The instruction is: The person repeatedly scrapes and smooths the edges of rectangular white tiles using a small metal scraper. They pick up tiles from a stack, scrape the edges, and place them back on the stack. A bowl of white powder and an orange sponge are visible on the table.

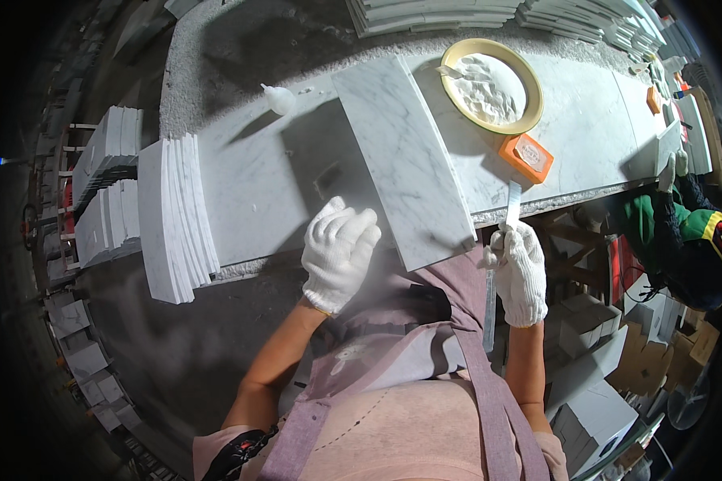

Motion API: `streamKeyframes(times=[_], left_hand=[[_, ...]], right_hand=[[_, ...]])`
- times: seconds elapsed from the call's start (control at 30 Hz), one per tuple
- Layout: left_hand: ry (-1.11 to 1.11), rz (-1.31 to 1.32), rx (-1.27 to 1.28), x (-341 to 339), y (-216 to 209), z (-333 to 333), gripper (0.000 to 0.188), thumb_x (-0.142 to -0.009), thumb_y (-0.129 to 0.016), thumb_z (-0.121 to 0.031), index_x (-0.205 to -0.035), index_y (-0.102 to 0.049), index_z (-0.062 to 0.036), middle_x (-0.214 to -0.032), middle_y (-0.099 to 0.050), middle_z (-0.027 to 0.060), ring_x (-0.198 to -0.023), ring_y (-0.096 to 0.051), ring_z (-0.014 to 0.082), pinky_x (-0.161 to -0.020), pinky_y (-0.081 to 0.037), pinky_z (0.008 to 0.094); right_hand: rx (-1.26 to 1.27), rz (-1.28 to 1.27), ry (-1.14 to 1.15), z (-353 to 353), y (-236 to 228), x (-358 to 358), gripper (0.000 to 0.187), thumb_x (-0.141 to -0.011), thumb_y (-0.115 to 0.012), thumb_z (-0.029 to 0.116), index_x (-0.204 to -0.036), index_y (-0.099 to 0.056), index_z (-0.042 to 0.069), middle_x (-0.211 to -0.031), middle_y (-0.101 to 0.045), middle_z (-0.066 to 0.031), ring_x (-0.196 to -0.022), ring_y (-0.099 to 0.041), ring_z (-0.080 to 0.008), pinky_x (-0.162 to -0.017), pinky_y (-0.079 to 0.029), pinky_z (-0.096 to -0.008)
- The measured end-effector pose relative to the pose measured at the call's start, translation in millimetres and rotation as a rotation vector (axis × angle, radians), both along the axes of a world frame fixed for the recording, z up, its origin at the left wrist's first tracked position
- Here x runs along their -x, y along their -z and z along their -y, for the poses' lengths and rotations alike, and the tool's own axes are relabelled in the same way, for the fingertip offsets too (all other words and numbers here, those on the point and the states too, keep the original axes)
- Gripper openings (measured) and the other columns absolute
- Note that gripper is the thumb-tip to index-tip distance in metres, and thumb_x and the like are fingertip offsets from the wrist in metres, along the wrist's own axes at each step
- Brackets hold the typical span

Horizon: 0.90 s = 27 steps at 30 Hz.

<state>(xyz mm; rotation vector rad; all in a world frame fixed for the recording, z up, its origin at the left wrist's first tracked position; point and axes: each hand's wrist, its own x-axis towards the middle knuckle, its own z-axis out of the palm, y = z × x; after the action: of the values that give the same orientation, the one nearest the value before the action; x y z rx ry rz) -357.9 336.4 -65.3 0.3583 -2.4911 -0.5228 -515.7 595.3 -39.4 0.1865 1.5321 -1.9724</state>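
Observation:
My left hand (338,256), in a white knit glove, hovers over the front edge of the bench with its fingers loosely bent. I see nothing in it, and a pale, dusty haze hangs beside it. Just to its right, a grey-veined white marble slab (405,152) lies across the bench, its near end jutting past the edge. Gloved as well, my right hand (521,272) is closed around a narrow, flat, pale scraper (514,204), its blade pointing away from me. An orange box (526,159) lies beyond the blade. Behind that box stands a yellow-rimmed bowl (531,80) of white powder (489,90).
Stacked marble tiles (176,216) lean at the bench's left end; more stacks (433,14) line the back. A white squeeze bulb (279,99) sits on the bench's marble top (241,176). At right, a co-worker (682,240) in green and dark clothing holds a slab. Boxes (598,417) stand below.

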Motion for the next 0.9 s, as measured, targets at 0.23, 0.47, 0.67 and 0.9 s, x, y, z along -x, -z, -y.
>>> streamKeyframes(times=[0.23,0.47,0.67,0.9], left_hand=[[0.016,-0.078,0.040,21,-13,18,0.029,-0.095,-0.077,-0.018,-0.122,-0.074,-0.0080,-0.120,-0.072,0.0151,-0.122,-0.065,0.0397,-0.109,-0.050,0.0508],[0.233,0.131,0.245,116,-18,85,0.049,-0.102,-0.066,-0.038,-0.142,-0.066,-0.0094,-0.148,-0.062,0.0151,-0.143,-0.053,0.0376,-0.123,-0.037,0.0518],[-0.185,0.043,-0.027,140,-23,94,0.047,-0.103,-0.068,-0.033,-0.138,-0.063,-0.0023,-0.145,-0.062,0.0202,-0.135,-0.057,0.0382,-0.116,-0.045,0.0460],[-0.119,-0.073,-0.209,108,-1,58,0.053,-0.099,-0.074,-0.022,-0.144,-0.059,0.0016,-0.147,-0.059,0.0265,-0.136,-0.057,0.0428,-0.116,-0.045,0.0484]], right_hand=[[0.084,-0.089,0.062,10,-4,12,0.026,-0.105,-0.070,0.024,-0.121,-0.062,0.005,-0.102,-0.063,-0.0054,-0.087,-0.062,-0.0157,-0.074,-0.060,-0.0368],[0.006,-0.148,-0.029,17,3,21,0.027,-0.105,-0.071,0.027,-0.116,-0.064,0.003,-0.097,-0.059,-0.0012,-0.080,-0.055,-0.0088,-0.065,-0.054,-0.0246],[-0.275,-0.245,0.073,24,-6,45,0.043,-0.105,-0.070,0.021,-0.141,-0.063,-0.001,-0.099,-0.063,-0.0021,-0.084,-0.058,-0.0080,-0.070,-0.054,-0.0245],[-0.425,-0.596,-0.009,71,8,116,0.031,-0.101,-0.073,0.013,-0.131,-0.074,0.004,-0.116,-0.078,-0.0089,-0.098,-0.072,-0.0140,-0.089,-0.057,-0.0279]])
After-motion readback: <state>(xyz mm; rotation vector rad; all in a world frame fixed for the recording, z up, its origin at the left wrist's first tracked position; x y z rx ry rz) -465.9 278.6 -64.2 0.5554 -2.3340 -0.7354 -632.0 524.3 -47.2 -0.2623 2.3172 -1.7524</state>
